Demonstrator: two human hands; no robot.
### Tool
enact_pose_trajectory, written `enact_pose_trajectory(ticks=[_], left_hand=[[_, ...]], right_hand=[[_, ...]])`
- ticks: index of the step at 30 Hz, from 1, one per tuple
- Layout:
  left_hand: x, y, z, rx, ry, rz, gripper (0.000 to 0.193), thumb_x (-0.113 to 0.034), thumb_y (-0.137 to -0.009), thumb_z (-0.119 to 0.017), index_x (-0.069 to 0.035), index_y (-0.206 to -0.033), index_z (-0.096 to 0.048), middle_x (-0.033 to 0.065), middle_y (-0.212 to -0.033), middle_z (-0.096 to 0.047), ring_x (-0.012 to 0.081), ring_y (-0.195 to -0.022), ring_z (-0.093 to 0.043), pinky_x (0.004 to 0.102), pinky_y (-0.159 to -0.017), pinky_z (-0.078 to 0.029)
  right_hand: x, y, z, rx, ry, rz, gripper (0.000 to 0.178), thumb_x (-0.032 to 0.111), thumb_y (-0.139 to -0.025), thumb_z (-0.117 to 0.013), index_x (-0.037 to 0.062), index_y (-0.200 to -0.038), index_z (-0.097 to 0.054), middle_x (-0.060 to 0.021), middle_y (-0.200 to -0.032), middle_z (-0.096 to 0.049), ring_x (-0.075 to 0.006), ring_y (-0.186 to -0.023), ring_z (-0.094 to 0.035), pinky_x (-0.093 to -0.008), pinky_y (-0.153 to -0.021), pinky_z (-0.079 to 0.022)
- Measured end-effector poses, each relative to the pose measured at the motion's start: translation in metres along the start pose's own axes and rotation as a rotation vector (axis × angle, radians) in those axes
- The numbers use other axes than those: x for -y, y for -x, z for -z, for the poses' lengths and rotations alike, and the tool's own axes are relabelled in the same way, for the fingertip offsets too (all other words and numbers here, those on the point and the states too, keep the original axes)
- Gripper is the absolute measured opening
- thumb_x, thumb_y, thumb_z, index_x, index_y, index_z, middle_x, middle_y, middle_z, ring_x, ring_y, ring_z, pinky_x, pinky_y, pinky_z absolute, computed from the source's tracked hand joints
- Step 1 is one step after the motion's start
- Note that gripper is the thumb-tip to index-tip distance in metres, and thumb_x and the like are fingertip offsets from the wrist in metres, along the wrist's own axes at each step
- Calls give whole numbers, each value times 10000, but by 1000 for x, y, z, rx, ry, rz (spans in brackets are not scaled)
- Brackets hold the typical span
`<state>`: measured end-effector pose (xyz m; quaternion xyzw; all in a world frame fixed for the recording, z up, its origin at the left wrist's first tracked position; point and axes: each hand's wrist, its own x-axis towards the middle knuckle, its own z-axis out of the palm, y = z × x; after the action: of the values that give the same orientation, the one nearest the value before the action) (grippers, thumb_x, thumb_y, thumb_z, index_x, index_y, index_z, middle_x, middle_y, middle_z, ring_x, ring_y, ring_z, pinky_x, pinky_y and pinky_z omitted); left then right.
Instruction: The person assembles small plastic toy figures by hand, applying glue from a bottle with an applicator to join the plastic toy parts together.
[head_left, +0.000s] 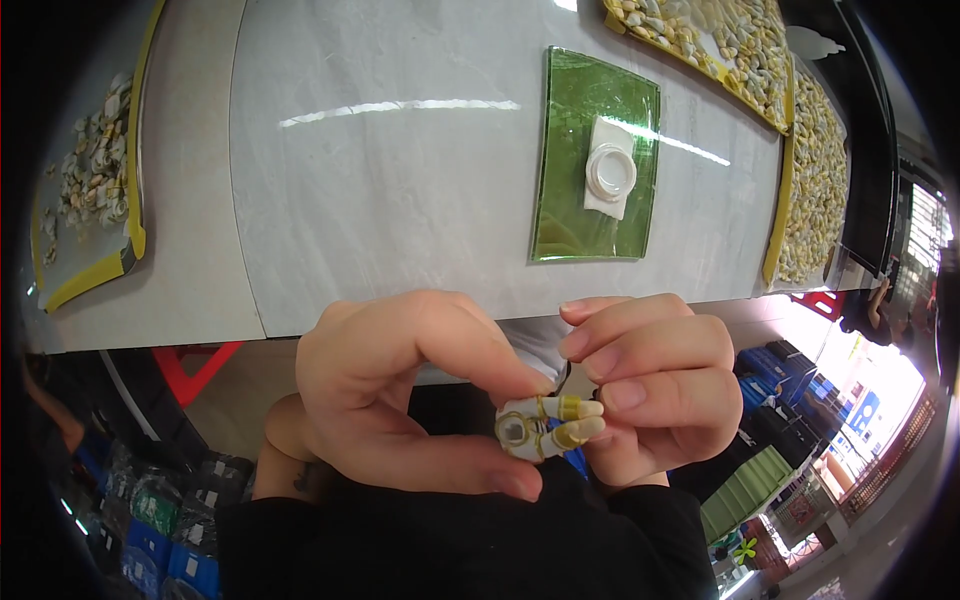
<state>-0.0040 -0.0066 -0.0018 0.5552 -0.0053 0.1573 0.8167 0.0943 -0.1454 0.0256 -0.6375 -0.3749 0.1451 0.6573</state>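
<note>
A small white figurine part with gold bands, a hollow round end and two leg-like prongs is held above my lap. My left hand pinches it by the hollow end between thumb and index finger. At the prong tips, my right hand has its fingers curled and its thumb close to the part. Whether those fingers grip the prongs or something thin is hidden. Beyond, on the table, a small white round dish sits on a folded white tissue atop a green glass plate.
Yellow-edged trays of small white-and-gold pieces stand at the far right, right and left. The grey table's near edge is just past my hands. Blue bins and a green crate are on the floor.
</note>
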Motion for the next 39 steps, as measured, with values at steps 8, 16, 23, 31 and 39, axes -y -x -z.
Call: enact_pose_trajectory(ticks=[8,16,23,31,39], left_hand=[[2,0,0,-7,121,52,435,-272,-676,-769,17,-866,-507,101,-738,-613,145,-642,-553,220,-554,-458],[-1,1,0,167,654,417,307,-159,-910,-478,75,-1109,-493,142,-1068,-564,174,-1014,-531,280,-888,-396],[-1,4,0,213,640,484,308,-173,-934,-428,63,-1120,-496,101,-1067,-549,145,-996,-511,259,-871,-387],[3,1,-2,195,598,320,308,-179,-941,-407,50,-1127,-495,101,-1071,-537,167,-1026,-492,294,-892,-370],[-22,7,32,97,52,105,301,-196,-914,-466,52,-1071,-531,121,-1009,-570,189,-939,-536,315,-822,-412]], right_hand=[[-3,2,-1,-40,-22,-7,284,49,-597,-773,62,-829,-611,-93,-834,-603,-228,-751,-600,-351,-695,-515],[-21,-13,1,215,179,291,434,288,-703,-707,-11,-960,-526,-178,-920,-534,-307,-786,-558,-358,-663,-500],[-17,-7,0,180,101,259,319,181,-709,-692,-3,-907,-522,-194,-923,-529,-301,-776,-572,-362,-659,-505],[-16,-6,-17,-3,46,218,236,10,-611,-706,46,-837,-651,-130,-927,-567,-233,-735,-584,-284,-595,-487],[-11,-13,-9,124,154,161,300,116,-600,-776,73,-866,-644,-154,-977,-583,-284,-845,-589,-337,-684,-498]])
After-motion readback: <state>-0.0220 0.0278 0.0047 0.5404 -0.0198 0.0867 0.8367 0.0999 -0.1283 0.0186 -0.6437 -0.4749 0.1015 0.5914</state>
